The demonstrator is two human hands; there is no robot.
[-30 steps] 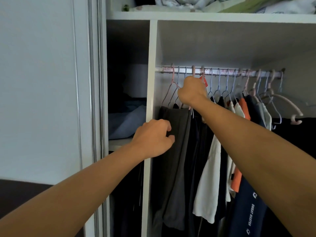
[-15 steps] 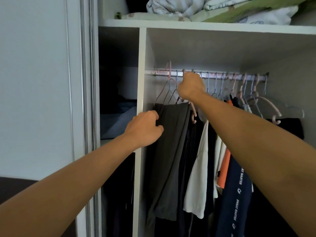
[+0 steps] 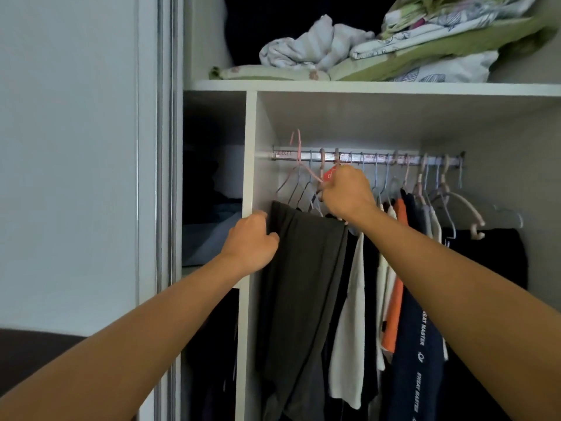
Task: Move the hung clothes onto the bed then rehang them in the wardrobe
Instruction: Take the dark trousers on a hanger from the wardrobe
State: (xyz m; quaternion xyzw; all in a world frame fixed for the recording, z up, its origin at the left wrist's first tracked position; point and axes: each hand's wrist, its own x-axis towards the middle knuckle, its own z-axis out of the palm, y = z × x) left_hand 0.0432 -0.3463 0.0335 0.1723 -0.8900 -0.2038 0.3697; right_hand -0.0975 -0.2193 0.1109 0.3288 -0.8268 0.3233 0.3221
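**Grey trousers gripped at the wardrobe rail**

Dark grey, matte fabric is hanging in a long soft fold just beside the left hand (image 3: 250, 240), whose fingers are curling closed on the upper left edge of the grey trousers (image 3: 299, 299). Above and to the right, the right hand (image 3: 346, 194) is pinching shut around the thin wire neck of a pink hanger (image 3: 299, 153), whose hook is sitting raised above the shiny metal rail (image 3: 394, 159). The 2 hands are working apart, the trousers draping between and below them. To the right of the right hand, more slim hangers are carrying a white top (image 3: 349, 329), an orange garment (image 3: 394, 299) and a navy shirt (image 3: 416, 344) with printed lettering. Over both hands, rumpled bedding (image 3: 394, 53) is lying piled on the flat white shelf (image 3: 364, 86).
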